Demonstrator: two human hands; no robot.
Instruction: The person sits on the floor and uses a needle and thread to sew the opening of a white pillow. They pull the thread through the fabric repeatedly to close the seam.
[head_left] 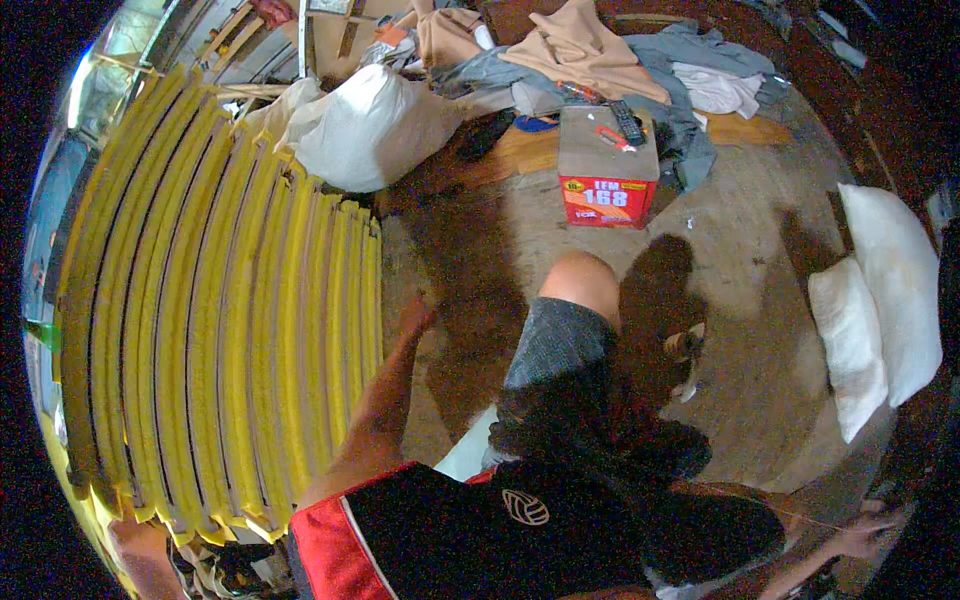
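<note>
My left arm runs up from a red sleeve along the right edge of a row of yellow-and-grey ribbed layers (235,310). My left hand (420,313) is beside the right side of the layers, over the shadowed floor; it is too small and dim to show its fingers clearly or anything held. Stretched out to the lower right, my right hand (868,532) is blurred and dark. A thin cord-like line (790,505) runs toward it; whether it is held is unclear. My bent knee (580,285) and grey shorts (560,340) are between the arms.
A red carton (608,203) stands ahead, a black remote control (628,123) and a small red item (612,138) on top. Behind are a bulging white sack (375,130) and heaped cloth (575,50). White sacks (895,300) line the right. A bare limb (145,560), owner unclear, shows lower left.
</note>
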